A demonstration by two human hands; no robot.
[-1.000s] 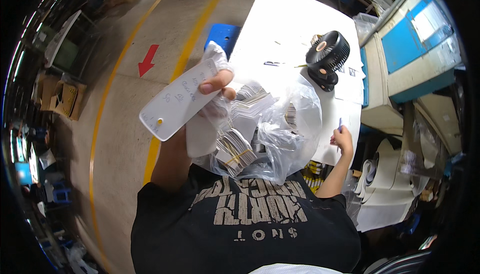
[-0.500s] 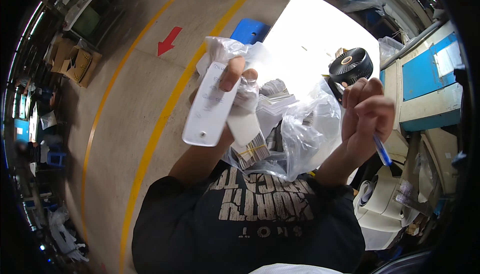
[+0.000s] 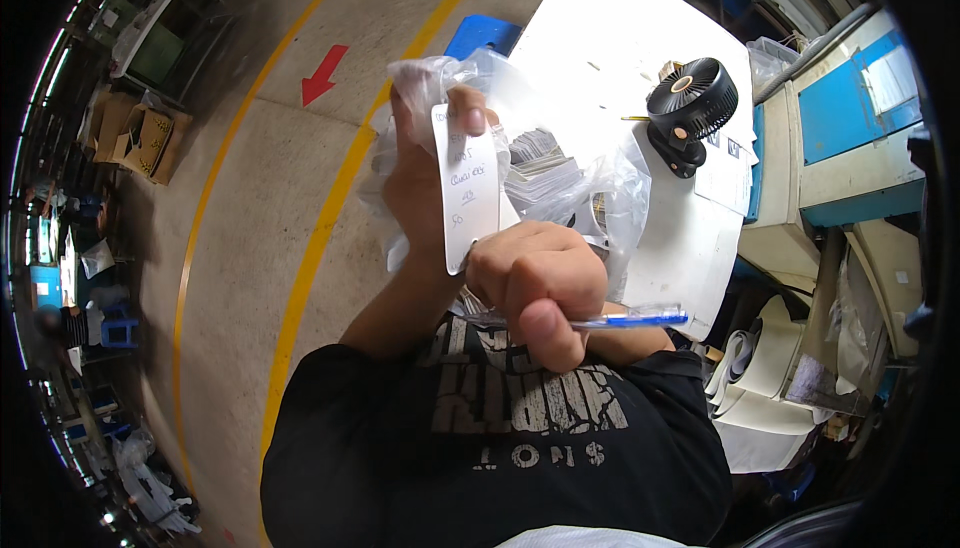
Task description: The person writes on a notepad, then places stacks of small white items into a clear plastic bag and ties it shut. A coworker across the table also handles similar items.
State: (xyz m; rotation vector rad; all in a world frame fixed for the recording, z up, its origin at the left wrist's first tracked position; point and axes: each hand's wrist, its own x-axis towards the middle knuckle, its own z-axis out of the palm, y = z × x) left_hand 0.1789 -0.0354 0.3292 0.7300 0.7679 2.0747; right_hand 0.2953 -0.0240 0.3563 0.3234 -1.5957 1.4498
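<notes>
My left hand point(image 3: 412, 193) is closed round a white card point(image 3: 468, 183) with handwriting on it, the thumb pressed on its upper end. Bunched clear plastic point(image 3: 500, 73) shows around the same hand. In front of my chest, my right hand point(image 3: 540, 283) is closed on a blue pen point(image 3: 640, 319), which points out sideways to the right. Its knuckles overlap the card's lower end; whether they touch it I cannot tell. Just beyond, bundles of pale card strips point(image 3: 540, 168) lie beside a clear plastic bag point(image 3: 628, 203).
A white table point(image 3: 590, 38) stretches ahead, with a black fan point(image 3: 692, 108) toward its right side. Behind the plastic is a blue object point(image 3: 482, 36). On the left, the floor has yellow lines point(image 3: 340, 198) and a red arrow point(image 3: 324, 75); a cardboard box point(image 3: 145, 138) stands farther off.
My right hand has come down and left from beside the fan to the card's lower end, the pen swinging sideways. The card has shifted right and turned more upright.
</notes>
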